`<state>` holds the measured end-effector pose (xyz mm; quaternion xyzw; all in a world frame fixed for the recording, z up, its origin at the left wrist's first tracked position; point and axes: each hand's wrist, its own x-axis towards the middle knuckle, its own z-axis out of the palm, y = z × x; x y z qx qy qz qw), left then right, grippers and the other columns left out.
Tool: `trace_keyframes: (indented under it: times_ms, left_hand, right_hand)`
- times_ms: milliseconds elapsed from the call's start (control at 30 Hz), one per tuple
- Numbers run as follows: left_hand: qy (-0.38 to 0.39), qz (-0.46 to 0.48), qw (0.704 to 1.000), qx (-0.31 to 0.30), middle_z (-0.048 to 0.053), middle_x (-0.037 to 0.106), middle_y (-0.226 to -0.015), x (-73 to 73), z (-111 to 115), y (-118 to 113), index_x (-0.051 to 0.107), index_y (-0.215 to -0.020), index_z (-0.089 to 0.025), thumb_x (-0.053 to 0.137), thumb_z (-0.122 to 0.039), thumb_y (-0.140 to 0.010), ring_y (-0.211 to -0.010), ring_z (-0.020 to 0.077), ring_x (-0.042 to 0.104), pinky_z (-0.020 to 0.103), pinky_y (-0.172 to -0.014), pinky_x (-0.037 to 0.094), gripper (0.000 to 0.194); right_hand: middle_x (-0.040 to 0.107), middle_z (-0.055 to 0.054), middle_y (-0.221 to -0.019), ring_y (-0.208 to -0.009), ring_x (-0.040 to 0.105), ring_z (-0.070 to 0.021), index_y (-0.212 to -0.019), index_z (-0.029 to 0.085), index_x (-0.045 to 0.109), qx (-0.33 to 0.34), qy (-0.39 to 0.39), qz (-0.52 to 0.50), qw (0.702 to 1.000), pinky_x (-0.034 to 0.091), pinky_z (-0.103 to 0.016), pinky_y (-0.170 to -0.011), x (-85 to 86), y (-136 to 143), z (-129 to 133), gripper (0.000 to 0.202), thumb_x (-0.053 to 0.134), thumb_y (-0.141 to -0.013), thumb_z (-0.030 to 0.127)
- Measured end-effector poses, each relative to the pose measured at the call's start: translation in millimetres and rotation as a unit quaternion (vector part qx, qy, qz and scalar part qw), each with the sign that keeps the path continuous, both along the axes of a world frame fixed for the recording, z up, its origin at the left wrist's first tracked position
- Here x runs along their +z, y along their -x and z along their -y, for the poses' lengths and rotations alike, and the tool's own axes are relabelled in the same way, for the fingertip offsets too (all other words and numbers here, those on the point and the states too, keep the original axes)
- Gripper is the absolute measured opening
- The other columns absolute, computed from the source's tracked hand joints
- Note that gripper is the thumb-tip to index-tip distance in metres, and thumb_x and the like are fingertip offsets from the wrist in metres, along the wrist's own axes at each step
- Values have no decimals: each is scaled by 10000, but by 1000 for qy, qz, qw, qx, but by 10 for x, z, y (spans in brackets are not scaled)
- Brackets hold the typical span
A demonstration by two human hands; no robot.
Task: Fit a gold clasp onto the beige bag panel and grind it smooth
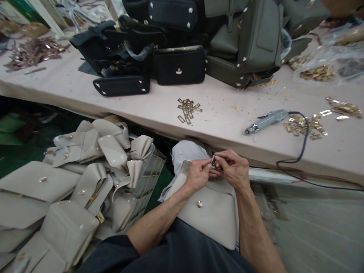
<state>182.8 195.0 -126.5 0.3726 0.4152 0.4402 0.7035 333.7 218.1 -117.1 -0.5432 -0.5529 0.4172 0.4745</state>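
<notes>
Across my lap lies a cream handbag [216,218] with a small metal turn lock [200,204] on its front. Above its upper part, both hands meet at a small metal plate [213,161]. My left hand [200,172] pinches it from the left, thumb and fingers closed. From the other side, the closed fingertips of my right hand [233,167] grip the same piece. The fingers cover most of the plate, so its full shape is hidden.
On the table [222,132] lie an electric screwdriver [267,120] with a dark cord, loose metal plates [187,109], black handbags [179,66] and olive handbags [256,45]. Several cream handbags [65,223] are heaped at my left. A plastic bag of brass parts [318,72] sits far right.
</notes>
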Motion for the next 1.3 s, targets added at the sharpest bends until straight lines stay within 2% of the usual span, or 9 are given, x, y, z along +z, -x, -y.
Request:
trace_keyframes:
  times_ms: [300,600,900,1067,1300]
  left_hand:
    - [-7,-1,1000,7,121,777,-977,-20,0,6,764,-1118,-87,671,-409,-947,-767,213,796,264,-699,659,376]
    - [3,-9,1000,23,140,788,-1035,15,-2,-14,760,-1207,-96,672,-381,-928,-751,214,798,271,-686,664,409]
    - [-3,-20,1000,21,128,785,-1038,-40,3,-20,763,-1228,-108,655,-342,-932,-771,211,800,256,-686,663,392]
    - [-5,-17,1000,24,130,783,-1017,-26,4,-24,765,-1225,-108,679,-367,-929,-751,210,797,256,-671,662,402]
    - [-5,-18,1000,25,134,781,-1036,-43,9,-35,764,-1223,-108,688,-401,-931,-762,217,798,276,-686,668,421]
  right_hand:
    - [688,-55,-875,-622,625,-146,-933,217,803,-4,-11,4,1000,523,-285,-542,12,33,-4,169,762,-883,373]
    - [709,-71,-941,-661,654,-156,-915,204,801,-59,-22,25,998,592,-296,-581,16,45,60,208,773,-869,405]
    - [720,-89,-1014,-818,698,-207,-977,228,828,-50,-33,26,998,621,-334,-655,-73,0,104,182,755,-889,369]
    - [701,-78,-1019,-721,673,-173,-1008,242,823,-25,-38,30,999,594,-322,-606,-60,-11,100,157,741,-907,329]
    - [697,-77,-1012,-722,666,-174,-1014,246,819,-14,-64,60,996,593,-329,-619,-50,-25,96,156,718,-922,321]
